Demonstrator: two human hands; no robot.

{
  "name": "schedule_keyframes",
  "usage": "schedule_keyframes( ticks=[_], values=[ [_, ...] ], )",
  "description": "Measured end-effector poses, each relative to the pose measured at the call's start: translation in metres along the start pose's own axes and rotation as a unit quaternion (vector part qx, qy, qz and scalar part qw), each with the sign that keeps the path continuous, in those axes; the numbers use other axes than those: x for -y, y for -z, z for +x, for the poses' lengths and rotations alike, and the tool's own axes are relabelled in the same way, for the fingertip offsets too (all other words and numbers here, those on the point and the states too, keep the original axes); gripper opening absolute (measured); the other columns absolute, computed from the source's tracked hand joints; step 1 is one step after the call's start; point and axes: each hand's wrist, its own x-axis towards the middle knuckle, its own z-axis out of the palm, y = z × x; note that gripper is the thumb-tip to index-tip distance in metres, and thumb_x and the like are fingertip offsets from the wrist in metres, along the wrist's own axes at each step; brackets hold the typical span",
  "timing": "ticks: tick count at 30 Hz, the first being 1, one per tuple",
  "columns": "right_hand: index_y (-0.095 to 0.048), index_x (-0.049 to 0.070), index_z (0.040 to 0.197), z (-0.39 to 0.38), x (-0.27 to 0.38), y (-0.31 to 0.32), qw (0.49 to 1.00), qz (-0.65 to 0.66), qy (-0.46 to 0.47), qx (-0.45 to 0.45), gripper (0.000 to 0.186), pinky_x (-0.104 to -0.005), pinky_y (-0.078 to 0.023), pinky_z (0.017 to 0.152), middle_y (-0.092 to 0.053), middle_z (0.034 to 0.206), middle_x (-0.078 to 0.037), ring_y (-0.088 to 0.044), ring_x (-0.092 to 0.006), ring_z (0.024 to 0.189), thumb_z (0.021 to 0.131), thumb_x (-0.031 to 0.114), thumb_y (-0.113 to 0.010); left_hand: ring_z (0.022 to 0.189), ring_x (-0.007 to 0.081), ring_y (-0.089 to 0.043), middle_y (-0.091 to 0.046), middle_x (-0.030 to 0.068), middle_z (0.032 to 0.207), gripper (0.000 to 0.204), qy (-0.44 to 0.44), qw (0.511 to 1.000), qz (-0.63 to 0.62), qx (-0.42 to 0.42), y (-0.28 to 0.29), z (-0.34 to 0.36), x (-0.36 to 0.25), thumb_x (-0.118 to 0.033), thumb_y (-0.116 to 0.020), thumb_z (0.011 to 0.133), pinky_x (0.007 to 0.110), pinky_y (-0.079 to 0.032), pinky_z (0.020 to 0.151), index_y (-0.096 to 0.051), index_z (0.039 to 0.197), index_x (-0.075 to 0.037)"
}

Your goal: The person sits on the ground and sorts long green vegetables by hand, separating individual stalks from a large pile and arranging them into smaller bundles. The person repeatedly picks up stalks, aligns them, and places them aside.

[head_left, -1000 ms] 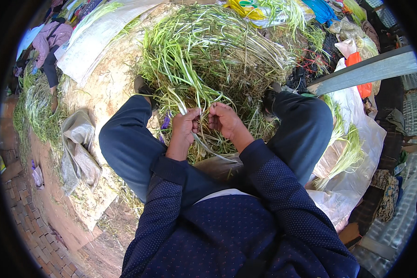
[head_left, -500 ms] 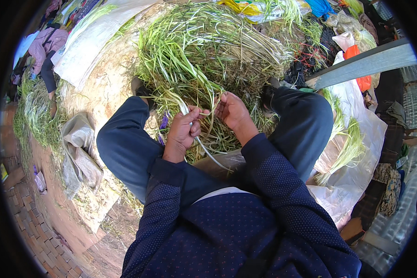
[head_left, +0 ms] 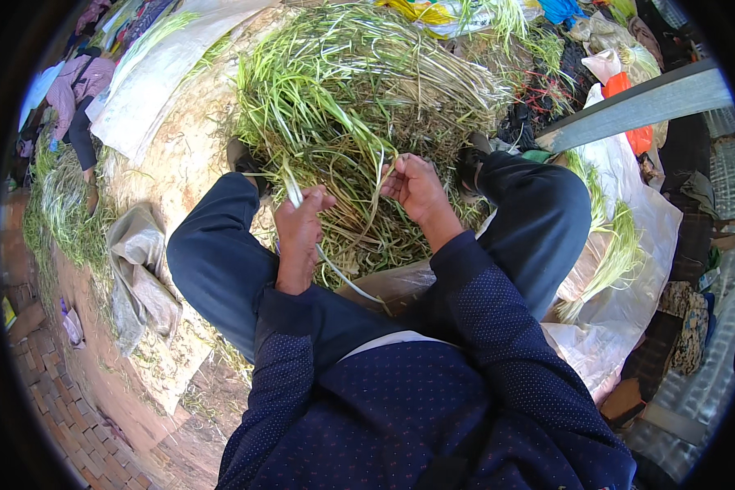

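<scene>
My left hand (head_left: 300, 237) is closed round a long white-stemmed stalk (head_left: 292, 188). The stalk's thin lower end trails down toward my lap, and its upper part pokes out above my fingers. To the right, my right hand (head_left: 418, 196) has its fingers bent together on a thin green leaf (head_left: 395, 159). A gap lies between the two hands. Beneath and beyond them, between my legs, spreads a large heap of green leafy stalks (head_left: 318, 90) with pale stems.
Bundled pale-green stalks (head_left: 616, 253) lie on plastic sheeting (head_left: 629, 302) at my right, near a grey metal bar (head_left: 637, 106). At left are a crumpled grey sack (head_left: 143, 269) and another leafy pile (head_left: 61, 204), where a person (head_left: 82, 90) reaches down.
My left hand has moved left with the white-stemmed stalk, away from my right hand, and turned its back more upward. My right hand has shifted slightly.
</scene>
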Motion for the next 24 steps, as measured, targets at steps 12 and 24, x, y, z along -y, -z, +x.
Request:
schedule_keyframes(
  ticks=[12, 24],
  values=[
    [-0.06, 0.008, 0.088, -0.006, -0.032, -0.03, 0.997, -0.057, -0.029, 0.053, 0.007, -0.0306, -0.056, 0.06, -0.07, 0.085, -0.009, -0.066, -0.0159, 0.064, 0.093, 0.013, -0.057, 0.041, 0.0038, -0.039, -0.062, 0.0013, 0.065, 0.022, -0.013, 0.989, 0.099, 0.111, -0.023, 0.001, 0.001, -0.023, -0.069, 0.093, 0.023, -0.026, 0.038, -0.07, 0.093, -0.002],
    [-0.056, 0.009, 0.095, -0.021, -0.043, -0.049, 0.991, 0.065, -0.005, 0.113, 0.007, -0.0321, -0.054, 0.069, -0.067, 0.085, -0.005, -0.064, -0.0171, 0.075, 0.095, 0.016, -0.058, 0.04, 0.0052, -0.04, -0.067, 0.0078, 0.077, 0.016, 0.047, 0.999, -0.009, -0.016, -0.002, 0.019, 0.007, -0.016, -0.066, 0.093, 0.022, -0.029, 0.034, -0.063, 0.097, -0.001]
  ],
)
